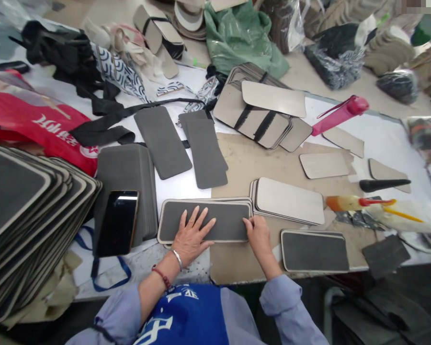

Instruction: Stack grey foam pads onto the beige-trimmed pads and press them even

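A long dark grey panel with a pale border (230,223) lies on a small stack of similar pieces in front of me. My left hand (192,235) rests flat on it with fingers spread. At the panel's right end, my right hand (257,234) pinches the edge between thumb and curled fingers. Just behind that hand sits a stack of beige rounded panels (289,199). To its right lies a pair of grey panels with pale borders (314,251), close to the table's front edge.
A phone (118,224) lies on a stack of dark grey pieces (125,163). Large bordered panels (14,191) are piled at far left. Loose grey pieces (164,143) lie behind. On the right are a glue bottle (341,202), a black-handled tool (384,185) and a pink bottle (341,115).
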`<state>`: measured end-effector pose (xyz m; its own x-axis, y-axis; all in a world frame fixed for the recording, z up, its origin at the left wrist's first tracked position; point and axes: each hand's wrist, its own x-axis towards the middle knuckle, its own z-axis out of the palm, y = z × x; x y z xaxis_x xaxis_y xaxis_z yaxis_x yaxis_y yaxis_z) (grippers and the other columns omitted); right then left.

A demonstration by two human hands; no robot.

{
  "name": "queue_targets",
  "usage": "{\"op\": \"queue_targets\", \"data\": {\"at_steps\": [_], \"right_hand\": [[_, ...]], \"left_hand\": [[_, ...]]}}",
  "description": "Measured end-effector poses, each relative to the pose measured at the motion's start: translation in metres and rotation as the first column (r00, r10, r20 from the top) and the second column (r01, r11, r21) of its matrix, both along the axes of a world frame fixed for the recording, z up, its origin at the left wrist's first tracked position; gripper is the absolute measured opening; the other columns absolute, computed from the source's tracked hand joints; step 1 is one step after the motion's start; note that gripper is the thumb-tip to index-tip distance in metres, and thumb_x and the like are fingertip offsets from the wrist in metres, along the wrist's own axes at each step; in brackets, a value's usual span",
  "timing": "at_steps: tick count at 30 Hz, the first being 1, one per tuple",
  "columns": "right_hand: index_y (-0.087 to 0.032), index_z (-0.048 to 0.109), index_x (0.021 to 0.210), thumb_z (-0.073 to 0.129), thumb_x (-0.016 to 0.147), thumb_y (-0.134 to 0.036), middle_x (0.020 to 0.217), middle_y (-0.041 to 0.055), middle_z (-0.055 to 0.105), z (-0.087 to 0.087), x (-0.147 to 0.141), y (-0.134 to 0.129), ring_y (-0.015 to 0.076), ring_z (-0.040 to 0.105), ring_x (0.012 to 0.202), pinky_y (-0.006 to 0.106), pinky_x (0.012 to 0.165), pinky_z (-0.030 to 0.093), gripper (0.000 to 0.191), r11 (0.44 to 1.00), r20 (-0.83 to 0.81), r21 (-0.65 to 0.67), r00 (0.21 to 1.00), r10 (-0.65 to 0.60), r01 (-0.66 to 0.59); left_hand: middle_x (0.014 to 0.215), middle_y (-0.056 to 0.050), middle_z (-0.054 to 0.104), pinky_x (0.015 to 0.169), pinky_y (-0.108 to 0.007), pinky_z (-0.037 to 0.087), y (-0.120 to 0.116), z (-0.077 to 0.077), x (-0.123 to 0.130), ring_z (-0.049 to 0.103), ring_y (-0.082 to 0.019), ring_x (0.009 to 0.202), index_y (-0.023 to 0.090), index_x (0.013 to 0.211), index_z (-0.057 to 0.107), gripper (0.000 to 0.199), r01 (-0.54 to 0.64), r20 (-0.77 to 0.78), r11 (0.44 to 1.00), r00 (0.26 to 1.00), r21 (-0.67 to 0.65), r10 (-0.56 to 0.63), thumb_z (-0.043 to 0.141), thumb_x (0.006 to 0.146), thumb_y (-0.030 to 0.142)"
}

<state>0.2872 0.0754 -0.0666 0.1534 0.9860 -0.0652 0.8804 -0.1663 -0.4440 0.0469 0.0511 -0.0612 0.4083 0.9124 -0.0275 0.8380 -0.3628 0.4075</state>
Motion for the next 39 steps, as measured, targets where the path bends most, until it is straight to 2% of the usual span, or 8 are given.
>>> {"op": "queue_targets", "data": {"at_steps": [6,13,21,24,28,32,36,39], "right_hand": [[-0.023,0.042,0.060,0.044,0.081,-0.053,0.065,0.0029,0.050,0.003,0.007,0.004,0.0179,0.046,0.065,0.031,0.063,0.037,0.037,0.996,-0.060,-0.080,0.998,-0.031,0.026],[-0.021,0.048,0.058,0.043,0.077,-0.056,0.054,0.0008,0.053,0.009,0.022,0.012,0.0154,0.048,0.054,0.028,0.054,0.037,0.040,0.980,-0.153,-0.198,0.987,-0.045,0.014],[-0.022,0.045,0.057,0.044,0.079,-0.051,0.059,0.0028,0.052,0.010,0.018,0.010,0.0184,0.048,0.062,0.032,0.061,0.038,0.036,0.989,-0.086,-0.150,0.996,-0.002,-0.011],[-0.020,0.052,0.071,0.041,0.084,-0.046,0.074,0.0086,0.056,0.019,0.008,0.008,0.0222,0.051,0.074,0.035,0.067,0.041,0.031,0.998,0.021,-0.057,0.999,0.025,-0.024],[-0.011,0.054,0.109,0.036,0.091,-0.040,0.106,0.0181,0.057,0.021,-0.019,0.012,0.0274,0.048,0.105,0.041,0.089,0.040,0.039,0.960,0.226,0.141,0.952,0.206,-0.241],[-0.010,0.039,0.132,0.034,0.092,-0.038,0.137,0.0196,0.039,-0.003,-0.043,0.018,0.0305,0.028,0.131,0.049,0.102,0.028,0.049,0.863,0.302,0.154,0.854,0.423,-0.482],[-0.010,0.031,0.138,0.032,0.092,-0.036,0.143,0.0199,0.032,-0.026,-0.044,0.019,0.0302,0.019,0.136,0.052,0.105,0.024,0.053,0.827,0.347,0.116,0.802,0.486,-0.551],[-0.009,0.028,0.139,0.030,0.092,-0.037,0.143,0.0207,0.031,-0.028,-0.040,0.018,0.0300,0.017,0.137,0.052,0.106,0.023,0.054,0.817,0.387,0.108,0.781,0.491,-0.567]], "left_hand": [[0.145,-0.009,0.035,0.108,-0.060,0.014,0.001,0.002,-0.001,0.024,-0.034,0.135,0.033,0.132,0.044,0.059,0.014,-0.018,1.000,1.000,-0.012,-0.015,0.061,0.077,0.048],[0.145,-0.009,0.033,0.107,-0.060,0.012,0.001,0.003,0.000,0.023,-0.034,0.135,0.033,0.131,0.045,0.058,0.010,-0.020,0.999,1.000,-0.035,-0.010,0.062,0.077,0.044],[0.145,-0.009,0.034,0.107,-0.060,0.013,0.001,0.002,-0.001,0.024,-0.035,0.135,0.035,0.130,0.045,0.060,0.003,0.006,1.000,1.000,-0.027,-0.003,0.064,0.075,0.049],[0.145,-0.009,0.035,0.107,-0.060,0.012,0.000,-0.001,0.000,0.024,-0.034,0.135,0.034,0.130,0.046,0.062,-0.008,0.019,1.000,1.000,-0.022,0.008,0.064,0.074,0.051],[0.147,-0.009,0.031,0.107,-0.060,0.013,-0.002,-0.005,0.000,0.021,-0.034,0.136,0.034,0.131,0.043,0.062,0.002,0.033,1.000,0.999,-0.006,-0.002,0.061,0.075,0.053],[0.148,-0.009,0.027,0.106,-0.061,0.013,-0.004,-0.003,-0.001,0.018,-0.034,0.136,0.032,0.133,0.041,0.061,0.006,0.039,1.000,0.999,-0.011,-0.006,0.055,0.078,0.055],[0.146,-0.011,0.030,0.108,-0.058,0.011,0.000,0.003,0.007,0.018,-0.033,0.137,0.026,0.129,0.046,0.060,-0.064,0.087,0.998,0.994,-0.024,0.066,0.049,0.079,0.059],[0.146,-0.011,0.031,0.109,-0.052,0.012,0.007,0.000,0.016,0.018,-0.029,0.137,0.024,0.131,0.044,0.054,-0.129,0.084,0.991,0.989,0.032,0.126,0.042,0.086,0.053]]}}
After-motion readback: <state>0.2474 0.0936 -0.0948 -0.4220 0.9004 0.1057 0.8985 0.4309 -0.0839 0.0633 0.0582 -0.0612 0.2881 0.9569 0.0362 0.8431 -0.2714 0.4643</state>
